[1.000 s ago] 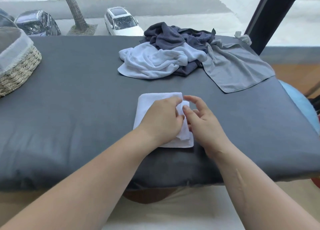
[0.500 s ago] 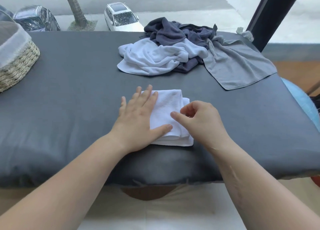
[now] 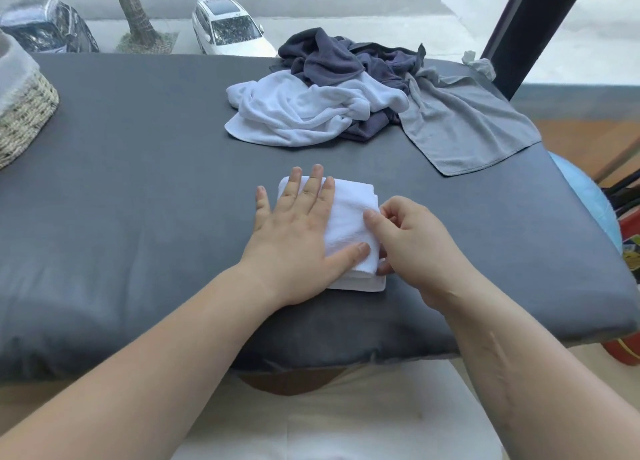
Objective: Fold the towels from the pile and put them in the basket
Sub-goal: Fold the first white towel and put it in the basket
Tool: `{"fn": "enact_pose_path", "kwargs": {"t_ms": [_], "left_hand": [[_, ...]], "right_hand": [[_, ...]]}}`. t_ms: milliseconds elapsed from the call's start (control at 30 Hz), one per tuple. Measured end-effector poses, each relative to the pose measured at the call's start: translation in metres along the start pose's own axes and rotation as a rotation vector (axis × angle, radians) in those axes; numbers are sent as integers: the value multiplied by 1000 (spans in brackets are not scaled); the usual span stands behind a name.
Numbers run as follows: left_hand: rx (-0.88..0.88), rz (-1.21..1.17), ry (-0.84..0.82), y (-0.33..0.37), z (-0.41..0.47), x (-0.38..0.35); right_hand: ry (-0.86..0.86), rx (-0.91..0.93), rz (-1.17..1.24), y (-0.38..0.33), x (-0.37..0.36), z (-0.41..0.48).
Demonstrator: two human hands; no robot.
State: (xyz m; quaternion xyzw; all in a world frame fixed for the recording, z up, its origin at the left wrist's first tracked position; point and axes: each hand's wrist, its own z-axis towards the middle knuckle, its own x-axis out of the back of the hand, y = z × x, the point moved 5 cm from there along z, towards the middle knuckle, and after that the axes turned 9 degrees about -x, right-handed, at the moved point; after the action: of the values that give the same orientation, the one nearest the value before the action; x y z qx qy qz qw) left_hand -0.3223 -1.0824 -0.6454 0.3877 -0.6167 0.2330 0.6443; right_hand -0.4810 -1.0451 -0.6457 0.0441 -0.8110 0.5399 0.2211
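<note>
Grey padded surface (image 3: pixel 138 182) by a window, parked cars on the street below. Folded white towel (image 3: pixel 349 213) sits near the front edge, centre. A second ago the left hand (image 3: pixel 298 237) was curled over the towel, working the last fold; now it lies flat on the towel's left half, fingers straight and a little apart, pressing it down. Right hand (image 3: pixel 415 244) has stayed at the right edge, fingers curled, forefinger on top and thumb low at the layers, apparently pinching them square. Judgement: this fold is finished and being smoothed, so lifting comes next. Basket (image 3: pixel 24 120) is far left, well apart. Pile (image 3: pixel 346 95) at the back still holds white, navy and grey towels.
</note>
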Motion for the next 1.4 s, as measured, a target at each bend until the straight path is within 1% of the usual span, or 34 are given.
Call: {"fn": "enact_pose_path", "kwargs": {"t_ms": [200, 267, 367, 467, 533, 600, 633, 667, 700, 733, 767, 800, 867, 900, 933, 1067, 1133, 1233, 1300, 1367, 1400], "left_hand": [[47, 18, -40, 7, 9, -6], [46, 28, -43, 7, 7, -7], [14, 25, 7, 8, 3, 0], [-26, 43, -16, 8, 4, -3], [-37, 46, -58, 6, 6, -11], [-35, 67, -89, 4, 7, -19], [-31, 75, -98, 4, 8, -21], [-25, 78, -104, 4, 9, -23], [-21, 80, -106, 4, 10, -23], [-17, 82, -107, 5, 11, -24], [-14, 81, -106, 5, 12, -24], [-10, 78, -102, 5, 13, -24], [-8, 76, -95, 5, 14, -25], [-12, 78, -92, 4, 13, -26], [-19, 77, -87, 4, 13, -25], [-57, 47, -38, -3, 4, -19], [-40, 27, 3, -10, -5, -13], [22, -20, 43, -24, -22, -2], [85, -57, 47, -37, -34, 5], [147, -87, 59, -51, -44, 11], [172, -103, 70, -58, -49, 14]], "right_hand": [[-10, -53, 43, 2, 0, -2], [5, -12, 64, 2, 1, -5], [79, 78, 87, -5, 6, -14], [107, 79, 68, 0, 9, -19], [109, 77, -61, 7, 8, -19], [138, 106, -292, 14, 7, -16], [179, 135, -386, 15, 8, -14], [248, 196, -461, 12, 10, -13], [322, 294, -526, 7, 12, -13], [347, 401, -590, 0, 11, -12], [295, 467, -669, -4, 7, -7], [188, 486, -775, -5, 1, -1], [-45, 435, -981, 1, -12, 12], [-119, 405, -1033, 6, -14, 17], [-157, 385, -1054, 10, -14, 22], [-145, 421, -1051, 15, -11, 30], [-125, 422, -1025, 15, -10, 29], [-103, 397, -998, 12, -11, 14], [-93, 345, -991, 8, -12, -2], [-43, 291, -1048, 5, -12, -24], [1, 302, -1091, 2, -13, -37]]}}
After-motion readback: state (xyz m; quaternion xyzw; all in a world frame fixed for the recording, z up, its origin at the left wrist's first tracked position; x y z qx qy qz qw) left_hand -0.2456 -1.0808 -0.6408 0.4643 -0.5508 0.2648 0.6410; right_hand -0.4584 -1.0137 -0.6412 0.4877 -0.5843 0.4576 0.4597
